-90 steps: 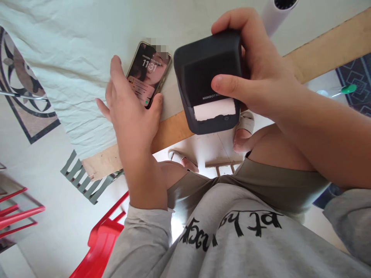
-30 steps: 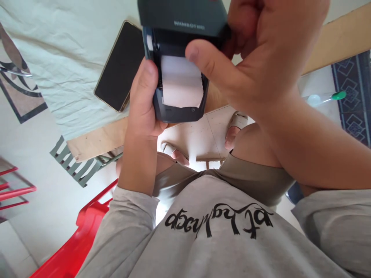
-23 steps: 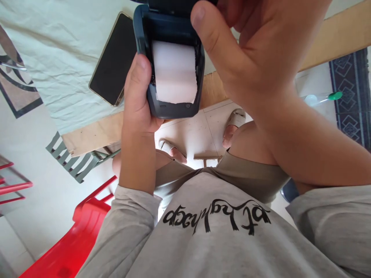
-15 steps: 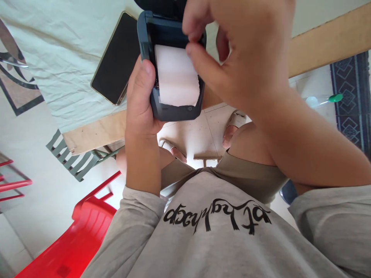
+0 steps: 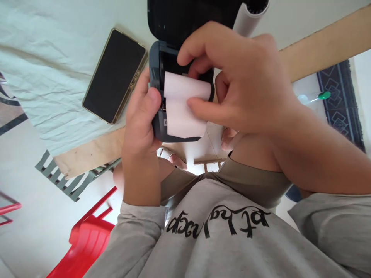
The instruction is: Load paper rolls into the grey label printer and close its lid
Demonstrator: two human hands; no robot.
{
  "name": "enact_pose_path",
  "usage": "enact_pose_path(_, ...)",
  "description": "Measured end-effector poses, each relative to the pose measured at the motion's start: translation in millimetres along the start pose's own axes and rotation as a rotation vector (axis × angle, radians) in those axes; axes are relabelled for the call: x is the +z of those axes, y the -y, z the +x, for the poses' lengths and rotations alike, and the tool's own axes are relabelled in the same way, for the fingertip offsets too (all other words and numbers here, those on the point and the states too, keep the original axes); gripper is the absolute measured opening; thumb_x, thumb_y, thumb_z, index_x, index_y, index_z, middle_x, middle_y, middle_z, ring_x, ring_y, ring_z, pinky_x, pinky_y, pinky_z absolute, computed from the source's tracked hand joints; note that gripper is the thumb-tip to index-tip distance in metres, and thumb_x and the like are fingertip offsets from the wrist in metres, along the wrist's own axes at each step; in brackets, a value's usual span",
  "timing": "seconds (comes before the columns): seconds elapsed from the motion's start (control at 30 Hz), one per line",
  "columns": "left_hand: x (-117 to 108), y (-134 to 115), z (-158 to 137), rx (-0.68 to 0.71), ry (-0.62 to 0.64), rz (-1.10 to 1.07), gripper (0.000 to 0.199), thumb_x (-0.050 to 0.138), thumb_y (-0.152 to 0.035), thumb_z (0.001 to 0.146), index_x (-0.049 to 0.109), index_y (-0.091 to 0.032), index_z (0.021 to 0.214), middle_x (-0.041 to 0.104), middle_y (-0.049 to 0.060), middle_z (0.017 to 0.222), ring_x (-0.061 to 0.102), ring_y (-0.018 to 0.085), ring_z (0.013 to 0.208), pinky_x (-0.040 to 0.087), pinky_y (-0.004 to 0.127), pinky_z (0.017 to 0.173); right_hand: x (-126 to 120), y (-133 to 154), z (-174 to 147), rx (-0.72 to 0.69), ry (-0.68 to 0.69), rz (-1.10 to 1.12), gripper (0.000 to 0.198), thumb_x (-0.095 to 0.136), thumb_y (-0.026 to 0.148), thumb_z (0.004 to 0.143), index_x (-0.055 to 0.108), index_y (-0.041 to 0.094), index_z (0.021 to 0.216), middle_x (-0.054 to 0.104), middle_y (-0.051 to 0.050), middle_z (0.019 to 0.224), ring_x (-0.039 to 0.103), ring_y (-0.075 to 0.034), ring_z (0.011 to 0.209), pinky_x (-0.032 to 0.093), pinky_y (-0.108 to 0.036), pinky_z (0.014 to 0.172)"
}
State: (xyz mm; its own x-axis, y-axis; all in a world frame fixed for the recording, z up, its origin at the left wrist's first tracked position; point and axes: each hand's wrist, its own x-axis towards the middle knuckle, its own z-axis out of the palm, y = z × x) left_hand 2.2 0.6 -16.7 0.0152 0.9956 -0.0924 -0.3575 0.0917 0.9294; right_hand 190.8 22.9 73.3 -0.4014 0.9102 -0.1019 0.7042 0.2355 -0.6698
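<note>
My left hand (image 5: 142, 119) is wrapped round the left side of a dark portable receipt printer (image 5: 156, 61), with its thumb on the rim. The black lid (image 5: 185, 23) stands open on the far side. A white paper roll (image 5: 185, 87) sits inside, its loose end lying over the printer's near edge. My right hand (image 5: 237, 77) reaches over the roll from the right: the thumb presses on the paper and the curled fingers are at the roll's far side. Parts of those fingers and the printer's right side are hidden.
A black-screened phone (image 5: 114, 75) lies on the pale green tablecloth (image 5: 34, 61), left of the printer. Behind my right hand is another white roll (image 5: 247, 21) with a black core. A wooden table edge (image 5: 92, 150), green slatted chair (image 5: 62, 177) and red chair (image 5: 87, 243) are nearby.
The printer sits lower in view, and its open lid and the second roll now show. My right thumb has moved from the roll's upper right edge down onto the paper.
</note>
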Motion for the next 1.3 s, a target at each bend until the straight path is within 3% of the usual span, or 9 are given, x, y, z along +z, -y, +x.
enact_pose_path(0.1,-6,3,1,-0.011,-0.020,-0.031,0.064,0.080,-0.075,0.092,0.069,-0.021,0.124,0.072,0.008,0.125,0.059,0.036,0.157,0.054,0.052,0.130,-1,-11,-4,-0.140,-0.077,0.332,0.044,0.069,0.036,0.090,0.069,0.023,0.132,0.069,0.005,0.124,0.064,0.003,0.095,0.054,-0.013,0.086)
enact_pose_path(0.23,-8,-3,-3,-0.051,-0.033,-0.107,0.054,0.073,-0.074,0.098,0.072,-0.026,0.125,0.078,0.008,0.124,0.057,0.035,0.160,0.060,0.046,0.122,7,-30,5,0.008,-0.097,0.732,0.041,0.059,0.044,0.085,0.068,0.023,0.119,0.068,0.000,0.099,0.057,-0.004,0.068,0.045,-0.021,0.055)
enact_pose_path(0.37,-5,-6,-7,-0.088,-0.026,-0.179,0.048,0.065,-0.074,0.103,0.075,-0.032,0.124,0.079,0.007,0.138,0.065,0.035,0.152,0.061,0.047,0.117,20,-43,16,0.074,-0.194,0.707,0.047,0.059,0.062,0.079,0.057,0.020,0.102,0.051,-0.001,0.073,0.049,-0.010,0.053,0.031,-0.029,0.041)
enact_pose_path(0.53,-3,-6,-6,-0.092,-0.017,-0.178,0.045,0.062,-0.074,0.104,0.075,-0.036,0.124,0.078,0.003,0.142,0.066,0.033,0.151,0.061,0.047,0.115,25,-51,12,-0.061,-0.366,0.365,0.054,0.077,0.057,0.075,0.045,0.015,0.086,0.052,-0.002,0.077,0.047,-0.004,0.072,0.045,-0.028,0.074)
enact_pose_path(0.7,-5,-8,-5,-0.099,-0.025,-0.156,0.041,0.064,-0.068,0.107,0.075,-0.032,0.122,0.082,0.007,0.127,0.066,0.035,0.150,0.061,0.047,0.109,21,-61,12,-0.143,-0.289,-0.137,0.069,0.041,0.083,0.093,0.060,0.017,0.107,0.064,-0.013,0.109,0.058,-0.015,0.104,0.050,-0.035,0.095)
enact_pose_path(0.87,-6,-9,-4,-0.081,0.005,-0.147,0.048,0.067,-0.075,0.102,0.073,-0.032,0.124,0.082,0.008,0.126,0.061,0.036,0.155,0.061,0.047,0.108,21,-71,16,-0.086,-0.252,-0.206,0.051,0.058,0.053,0.092,0.061,0.022,0.133,0.065,-0.013,0.134,0.063,-0.018,0.121,0.053,-0.033,0.096)
enact_pose_path(1.0,-5,-10,-5,-0.099,-0.008,-0.125,0.049,0.063,-0.076,0.104,0.074,-0.032,0.123,0.082,0.008,0.129,0.057,0.036,0.160,0.061,0.048,0.109,22,-77,16,-0.025,-0.244,-0.239,0.062,0.069,0.033,0.081,0.060,0.029,0.142,0.070,-0.007,0.119,0.061,-0.014,0.097,0.052,-0.031,0.086)
enact_pose_path(1.2,-7,-9,-5,-0.083,-0.014,-0.121,0.053,0.069,-0.079,0.099,0.076,-0.032,0.123,0.081,0.007,0.135,0.063,0.037,0.155,0.061,0.049,0.112,5,-76,-6,-0.144,-0.394,-0.175,0.058,0.066,0.055,0.091,0.069,0.028,0.143,0.068,-0.006,0.140,0.069,-0.015,0.117,0.056,-0.032,0.096)
enact_pose_path(1.3,-8,-10,-6,-0.110,-0.013,-0.071,0.052,0.068,-0.081,0.098,0.076,-0.037,0.125,0.081,0.006,0.132,0.059,0.035,0.159,0.063,0.047,0.109,-5,-89,-13,0.057,-0.625,-0.048,0.061,0.046,0.073,0.102,0.072,0.032,0.138,0.067,0.002,0.144,0.066,-0.020,0.138,0.049,-0.042,0.119)
